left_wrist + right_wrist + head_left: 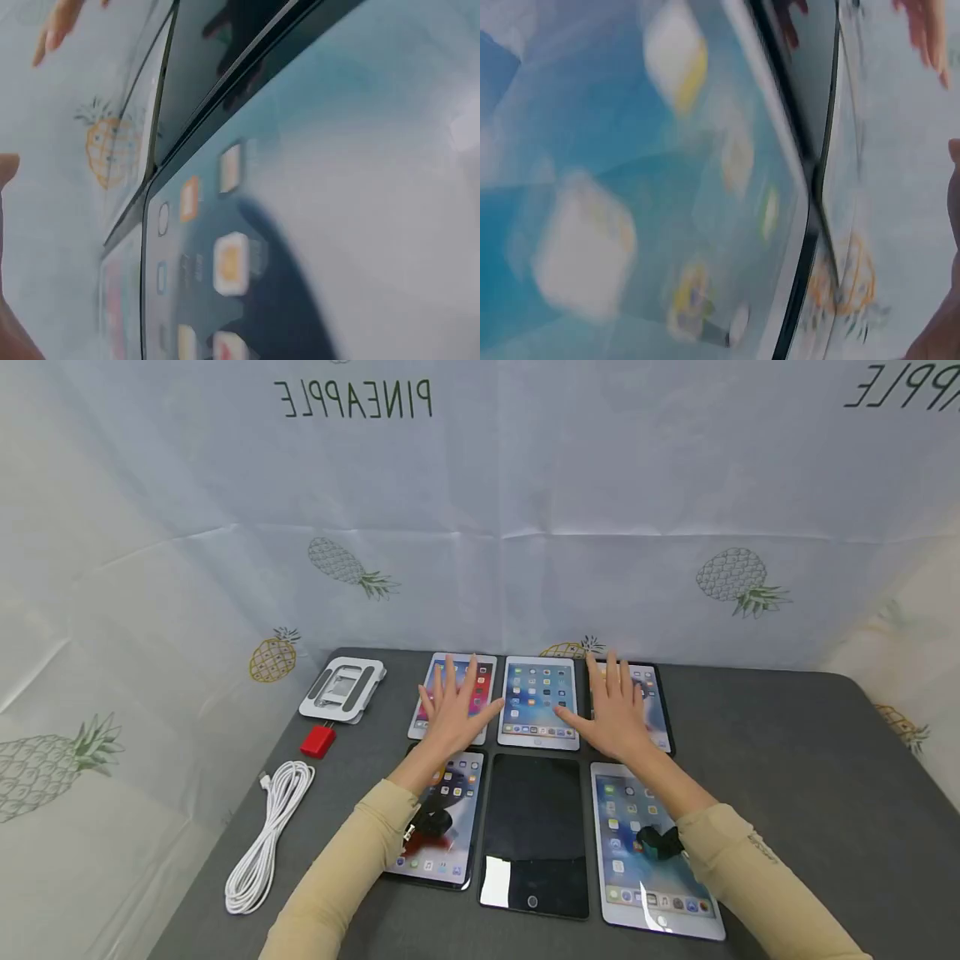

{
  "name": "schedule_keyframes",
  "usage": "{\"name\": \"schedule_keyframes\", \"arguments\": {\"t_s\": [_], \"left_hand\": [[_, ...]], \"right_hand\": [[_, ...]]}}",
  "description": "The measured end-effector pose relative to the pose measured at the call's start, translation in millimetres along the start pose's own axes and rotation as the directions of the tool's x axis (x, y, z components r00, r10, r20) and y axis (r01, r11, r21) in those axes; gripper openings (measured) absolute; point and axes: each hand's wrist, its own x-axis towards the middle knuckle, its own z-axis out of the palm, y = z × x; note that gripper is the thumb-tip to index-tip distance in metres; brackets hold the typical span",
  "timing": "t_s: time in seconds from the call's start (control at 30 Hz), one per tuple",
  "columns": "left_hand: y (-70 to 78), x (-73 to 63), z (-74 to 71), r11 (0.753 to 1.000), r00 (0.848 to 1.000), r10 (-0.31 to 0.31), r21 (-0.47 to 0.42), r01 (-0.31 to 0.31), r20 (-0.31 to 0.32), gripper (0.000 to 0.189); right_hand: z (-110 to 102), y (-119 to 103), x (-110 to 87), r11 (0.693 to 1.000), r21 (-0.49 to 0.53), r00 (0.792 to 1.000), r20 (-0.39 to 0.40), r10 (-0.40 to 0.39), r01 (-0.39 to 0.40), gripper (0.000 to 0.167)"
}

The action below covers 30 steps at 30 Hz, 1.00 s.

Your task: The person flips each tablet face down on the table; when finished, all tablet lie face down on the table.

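In the head view my left hand (450,718) has its fingers spread above the back left tablet (482,702), which has a white frame and a lit screen. The right hand (618,718), fingers straight and thumb out to the side, overlaps the back right tablet (654,702) with a black frame. Between the hands lies a white tablet (538,693) showing app icons. Under the left forearm is a black-framed tablet (461,810); under the right, a larger white tablet (637,852). A black tablet (534,827) with a dark screen sits between them. Neither hand holds anything.
At the left of the dark grey table (795,760) lie a folded white and grey stand (343,689), a red charger plug (318,742) and a coiled white cable (262,847). A pineapple-print cloth (525,485) hangs behind the table.
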Motion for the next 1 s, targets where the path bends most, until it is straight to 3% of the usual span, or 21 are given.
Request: {"name": "schedule_keyframes", "arguments": {"t_s": [0.13,0.27,0.4,0.5,0.73,0.87,1.0], "left_hand": [[-4.4,-17.4,-7.4,0.986,0.999,-0.021,-0.165,0.027,0.033,0.085],[-13.8,-37.2,-17.1,0.944,0.998,-0.026,-0.327,0.041,0.050,0.077],[-26.4,-57.7,-29.1,0.919,0.995,-0.051,-0.385,0.081,0.087,0.073],[-36.3,-73.0,-40.3,0.910,0.988,-0.091,-0.391,0.134,0.128,0.071],[-57.3,-104.6,-65.6,0.867,0.945,-0.225,-0.395,0.305,0.236,0.064],[-66.3,-116.6,-76.5,0.843,0.919,-0.261,-0.394,0.366,0.295,0.060],[-73.2,-125.0,-84.4,0.782,0.886,-0.262,-0.453,0.428,0.384,0.059]], "right_hand": [[4.3,-19.6,-8.2,0.991,0.126,0.997,0.055,-0.054,0.047,0.103],[9.6,-40.2,-18.2,0.963,0.261,0.989,0.104,-0.104,0.073,0.099],[13.0,-59.6,-30.0,0.920,0.384,0.976,0.158,-0.147,0.076,0.091],[14.4,-73.7,-38.8,0.877,0.480,0.964,0.219,-0.154,0.031,0.085],[22.1,-101.0,-59.4,0.749,0.631,0.907,0.408,-0.102,-0.200,0.071],[25.3,-111.1,-68.9,0.681,0.677,0.868,0.481,-0.124,-0.278,0.068],[25.7,-118.5,-76.7,0.618,0.706,0.822,0.546,-0.161,-0.347,0.072]]}}
